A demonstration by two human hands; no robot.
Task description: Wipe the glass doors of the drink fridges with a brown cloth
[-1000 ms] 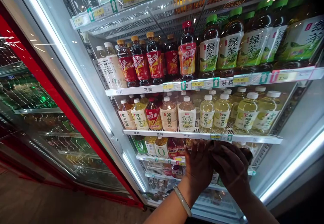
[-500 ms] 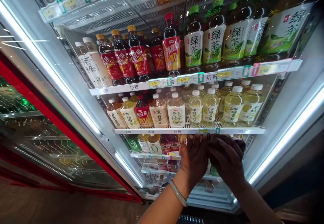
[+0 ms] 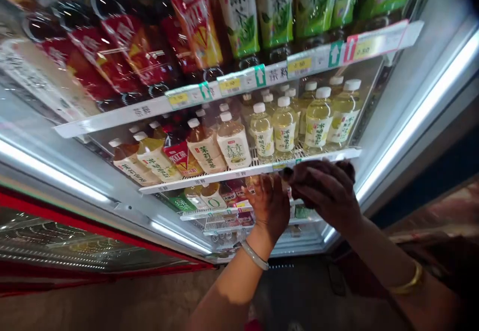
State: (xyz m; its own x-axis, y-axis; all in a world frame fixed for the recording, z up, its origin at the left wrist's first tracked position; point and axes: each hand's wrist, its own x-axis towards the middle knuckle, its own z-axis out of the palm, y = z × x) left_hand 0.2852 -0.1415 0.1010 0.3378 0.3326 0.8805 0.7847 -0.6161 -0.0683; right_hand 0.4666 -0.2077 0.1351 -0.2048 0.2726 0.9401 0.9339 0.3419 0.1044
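Note:
My left hand [image 3: 270, 205], with a pale bangle on the wrist, is raised just below the shelf of small bottles. Its fingers are spread and nothing shows in them. My right hand [image 3: 335, 196] is curled around a dark crumpled cloth [image 3: 310, 174], which sticks out on both sides of the fingers; its exact kind is hard to make out in the shade. Beyond the hands, inside a lit drinks fridge, stand pale yellow bottles [image 3: 318, 124] with white caps. A bottle with a green-and-white label [image 3: 234, 144] is to their left.
Above, a shelf edge [image 3: 239, 82] with price tags carries red-labelled bottles [image 3: 194, 22] and green tea bottles [image 3: 239, 14]. Cartons [image 3: 234, 194] fill part of a lower shelf. A red frame [image 3: 93, 229] runs along the left, and a bright light strip [image 3: 407, 116] along the right.
The view has tilted down and come closer to the shelves. My hands have moved apart; the left fingers are more spread, and more of the cloth shows in my right hand.

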